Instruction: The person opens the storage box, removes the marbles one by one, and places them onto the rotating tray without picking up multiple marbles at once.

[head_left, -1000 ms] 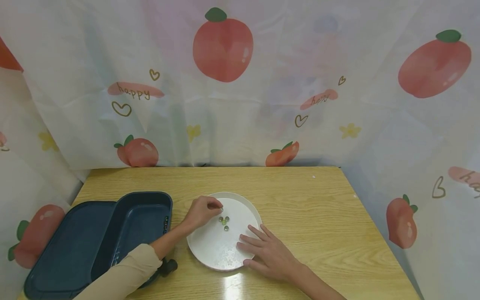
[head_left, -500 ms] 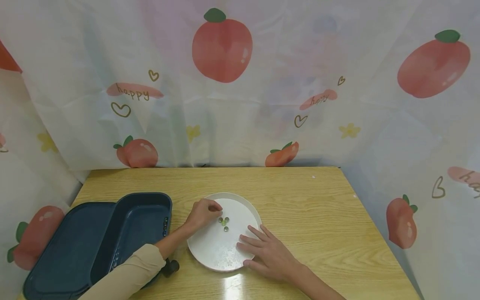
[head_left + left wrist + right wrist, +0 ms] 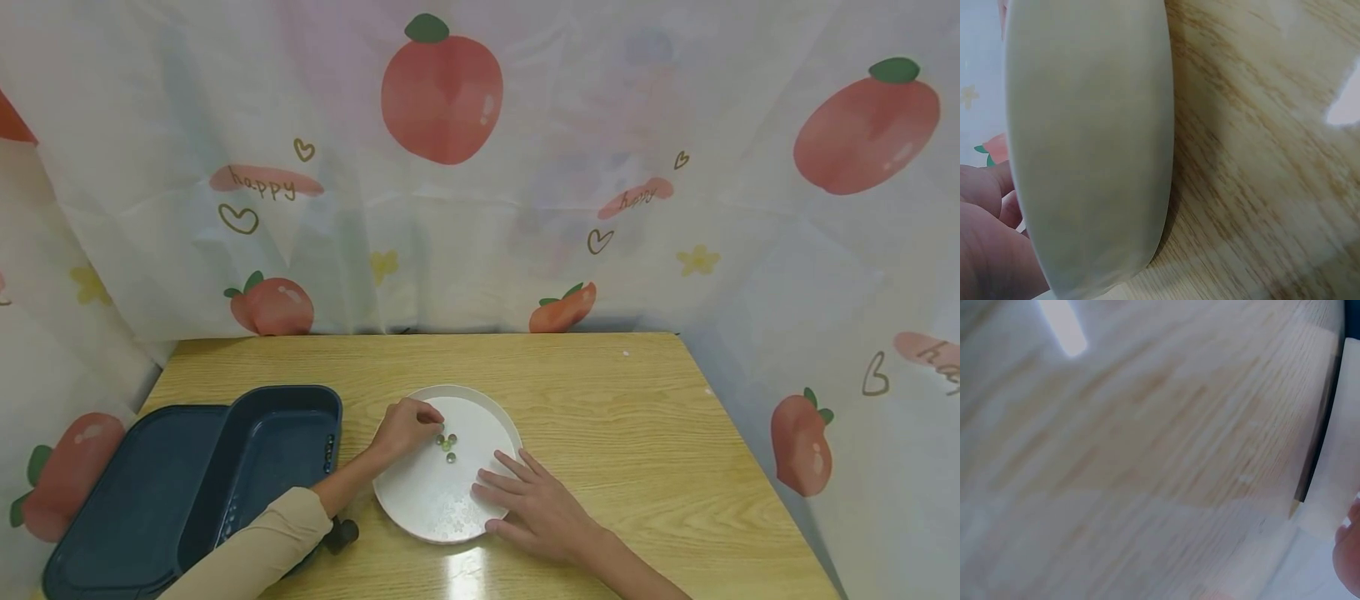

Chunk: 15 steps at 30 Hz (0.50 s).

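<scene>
Head view, one marble [image 3: 440,428] pinched in left hand [image 3: 402,427], three more plus one green piece [image 3: 446,446] by its fingertips, one white plate [image 3: 420,500] beneath, right hand [image 3: 528,504] spread over rim, left wrist, we gain plate's outer wall, right wrist, tabletop [image 3: 1147,425] close up.

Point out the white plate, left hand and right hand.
White plate [image 3: 416,500]: head view, bare inner surface.
Left hand [image 3: 402,429]: head view, back of hand.
Right hand [image 3: 538,509]: head view, back of hand.

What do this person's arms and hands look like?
The left hand and right hand are gloveless. A plain beige sleeve stops partway down the left forearm; the visible right forearm is bare. A dark rounded thing shows beside the sleeve; whether it is worn, I cannot tell.
</scene>
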Available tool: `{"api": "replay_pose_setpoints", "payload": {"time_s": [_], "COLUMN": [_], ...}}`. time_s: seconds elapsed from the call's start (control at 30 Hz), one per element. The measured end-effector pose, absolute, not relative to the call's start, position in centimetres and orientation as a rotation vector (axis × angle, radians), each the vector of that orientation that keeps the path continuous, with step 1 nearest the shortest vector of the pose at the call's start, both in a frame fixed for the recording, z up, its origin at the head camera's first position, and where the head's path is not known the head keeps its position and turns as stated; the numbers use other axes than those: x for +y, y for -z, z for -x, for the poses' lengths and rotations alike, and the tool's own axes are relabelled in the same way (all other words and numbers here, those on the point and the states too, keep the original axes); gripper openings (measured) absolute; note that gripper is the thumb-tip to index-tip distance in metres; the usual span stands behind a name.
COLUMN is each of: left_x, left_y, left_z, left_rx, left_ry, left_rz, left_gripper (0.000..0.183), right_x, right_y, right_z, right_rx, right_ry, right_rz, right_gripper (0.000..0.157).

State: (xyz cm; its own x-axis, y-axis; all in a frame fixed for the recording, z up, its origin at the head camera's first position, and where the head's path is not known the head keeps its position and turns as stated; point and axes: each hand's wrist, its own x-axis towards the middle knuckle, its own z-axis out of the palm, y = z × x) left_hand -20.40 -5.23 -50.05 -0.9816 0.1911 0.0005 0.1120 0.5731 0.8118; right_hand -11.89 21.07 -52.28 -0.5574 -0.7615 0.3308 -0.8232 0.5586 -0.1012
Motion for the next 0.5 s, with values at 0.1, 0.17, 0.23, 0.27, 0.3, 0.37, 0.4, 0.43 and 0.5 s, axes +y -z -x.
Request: {"api": "replay_pose_setpoints", "payload": {"time_s": [0.1,0.17,0.23,0.27,0.3,0.37,0.4,0.43,0.5], "left_x": [-5.22,-5.21,-5.22,-5.22,-5.22,-5.21,-5.22,-5.20,-5.19], "left_y": [50.02,50.02,50.03,50.04,50.06,50.06,50.06,50.08,50.05], "left_z": [20.42,20.44,20.45,20.46,20.48,20.50,20.51,20.53,20.54], "left_rx": [2.704,2.702,2.703,2.704,2.706,2.712,2.713,2.711,2.710], "left_ry": [-1.382,-1.377,-1.373,-1.370,-1.367,-1.362,-1.362,-1.362,-1.361], "left_rz": [-0.259,-0.259,-0.265,-0.266,-0.267,-0.272,-0.274,-0.269,-0.272], "left_gripper": [0.004,0.004,0.004,0.004,0.004,0.004,0.004,0.004,0.004], "right_x": [21.04,21.02,21.01,21.00,21.00,21.00,20.99,20.98,21.00], "right_y": [52.21,52.18,52.16,52.15,52.16,52.17,52.17,52.19,52.21], "right_z": [11.85,11.82,11.81,11.81,11.81,11.82,11.83,11.84,11.88], "right_rx": [-2.552,-2.555,-2.556,-2.557,-2.557,-2.561,-2.562,-2.564,-2.564], "right_ry": [-0.361,-0.362,-0.366,-0.368,-0.368,-0.365,-0.365,-0.362,-0.356], "right_rz": [-1.318,-1.318,-1.318,-1.317,-1.317,-1.316,-1.316,-1.316,-1.318], "right_gripper": [0.047,0.047,0.047,0.047,0.047,0.047,0.047,0.047,0.047]}}
